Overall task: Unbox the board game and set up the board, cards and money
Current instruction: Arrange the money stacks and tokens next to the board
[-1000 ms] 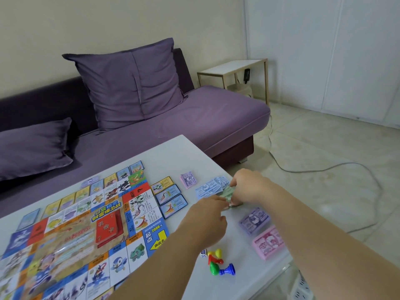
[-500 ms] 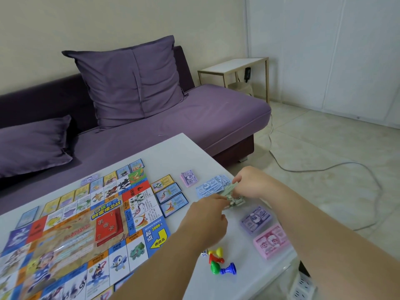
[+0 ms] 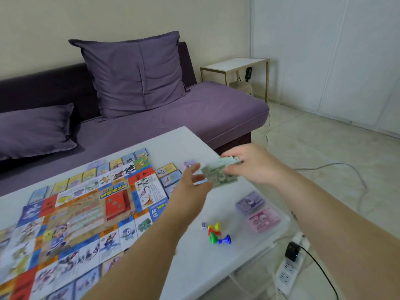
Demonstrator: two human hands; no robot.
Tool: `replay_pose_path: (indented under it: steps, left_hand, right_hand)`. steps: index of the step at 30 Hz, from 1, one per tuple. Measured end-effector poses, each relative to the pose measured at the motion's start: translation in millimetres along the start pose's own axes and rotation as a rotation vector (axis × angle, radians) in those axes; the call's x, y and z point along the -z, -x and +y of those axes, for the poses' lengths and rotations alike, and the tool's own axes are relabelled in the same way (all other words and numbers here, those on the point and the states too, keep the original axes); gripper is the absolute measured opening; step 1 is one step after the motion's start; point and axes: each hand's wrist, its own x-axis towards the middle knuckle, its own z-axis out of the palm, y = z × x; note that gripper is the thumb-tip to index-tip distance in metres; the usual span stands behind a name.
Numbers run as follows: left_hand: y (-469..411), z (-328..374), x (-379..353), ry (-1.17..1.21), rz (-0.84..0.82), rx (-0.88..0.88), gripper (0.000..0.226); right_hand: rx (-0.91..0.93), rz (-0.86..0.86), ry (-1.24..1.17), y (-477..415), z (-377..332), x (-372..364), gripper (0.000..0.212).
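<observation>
The colourful game board (image 3: 75,213) lies flat on the left of the white table (image 3: 194,267), with a red card deck (image 3: 116,204) on its middle. Above the table's right part my right hand (image 3: 253,167) grips a bundle of green money notes (image 3: 229,160). A single green note (image 3: 218,177) fans out below it, and my left hand (image 3: 192,185) pinches that note's left edge. A purple money stack (image 3: 250,201) and a pink money stack (image 3: 264,219) lie near the right edge. Coloured pawns (image 3: 216,234) and a die (image 3: 204,225) sit in front.
Property cards (image 3: 168,175) lie beside the board's right corner, with a small purple stack (image 3: 187,164) behind my left hand. A purple sofa (image 3: 194,113) with cushions runs behind the table. A power strip (image 3: 287,269) and cables lie on the floor at right, a side table (image 3: 236,63) beyond.
Both hands have lifted off the table and moved slightly back, carrying the green notes. My left hand's fingers have stretched out, and one note is drawn away from the bundle.
</observation>
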Motion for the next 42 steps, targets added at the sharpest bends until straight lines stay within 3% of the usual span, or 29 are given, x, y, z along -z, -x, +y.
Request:
replay_pose_path:
  steps: [6,15,20,25,30,34,36,38,40,42]
  left_hand:
    - [72.1,-7.2,42.7,-0.292,0.101,-0.169,0.048]
    - [146.8,-57.0,61.4,-0.6,0.226,-0.141,0.038]
    - [148.9,-81.4,52.8,-0.74,0.179,-0.108,0.034]
    - [145.7,-85.6,44.9,-1.086,0.172,-0.142,0.045]
    - [141.9,-76.7,41.2,-1.25,0.082,-0.139,0.041]
    - [145.4,-53.6,60.2,-0.742,0.097,0.002,0.016]
    - [150.0,-43.1,78.6,-0.465,-0.026,0.128,0.019]
    - [161.0,-31.3,98.0,-0.042,-0.212,0.287,0.009]
    - [174.4,-26.1,110.4,0.356,-0.361,0.414,0.014]
    - [183.3,-29.1,114.6,0.5,-0.409,0.47,0.018]
  right_hand:
    - [0.174,-0.044,-0.045,57.8,-43.7,-61.1,0.031]
    - [0.176,-0.143,0.177,116.0,-58.6,-124.6,0.035]
    - [0.147,-0.143,0.222,124.1,-54.5,-144.8,0.036]
    - [0.118,-0.163,0.198,122.6,-52.5,-151.5,0.045]
    - [0.109,-0.156,0.163,121.0,-49.4,-147.2,0.033]
    - [0.118,-0.109,-0.017,120.7,-60.4,-127.4,0.027]
    - [0.175,-0.147,-0.104,125.9,-71.7,-117.2,0.03]
    - [0.223,-0.229,-0.175,134.1,-83.3,-110.4,0.029]
    - [0.261,-0.322,-0.204,142.4,-93.1,-109.1,0.03]
    - [0.286,-0.384,-0.167,148.9,-101.3,-113.3,0.035]
